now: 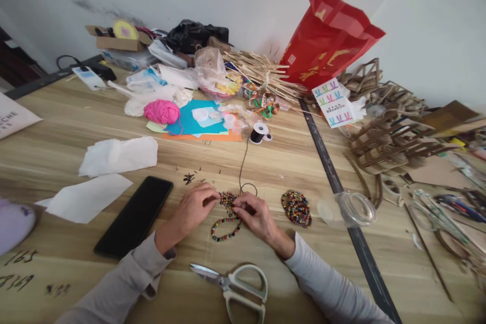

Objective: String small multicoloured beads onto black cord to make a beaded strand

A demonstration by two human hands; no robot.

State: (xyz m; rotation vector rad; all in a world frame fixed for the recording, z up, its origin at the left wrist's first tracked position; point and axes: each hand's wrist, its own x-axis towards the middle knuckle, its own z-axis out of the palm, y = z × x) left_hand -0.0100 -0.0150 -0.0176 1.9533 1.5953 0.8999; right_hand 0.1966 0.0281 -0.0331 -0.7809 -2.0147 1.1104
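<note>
Pinching with narrowed fingers [207, 190] in the head view: left hand [190, 208] at the left edge of the bead cluster [228, 197], right hand [258, 216] at its right edge. Can't tell bead from cord between the tips. Located between both hands, low over the surface [288, 162], with the bead loop [215, 235] just on the near side. Likely weak point: black cord [244, 162], running from the spool [258, 133] to a curl just beyond the right hand, then hidden. Could knot there from tugging with the curl unopened, or drag the spool along from pulling too hard. Could also lose order in the cluster from a slipped pinch, given such small, round beads. Might bump the scissors [246, 283], lying between the forearms, by drawing back carelessly. Might pick up stray black snippets [189, 178], just beyond the left hand. Less exposed: coiled bead strands [296, 208], right of the right hand.
</note>
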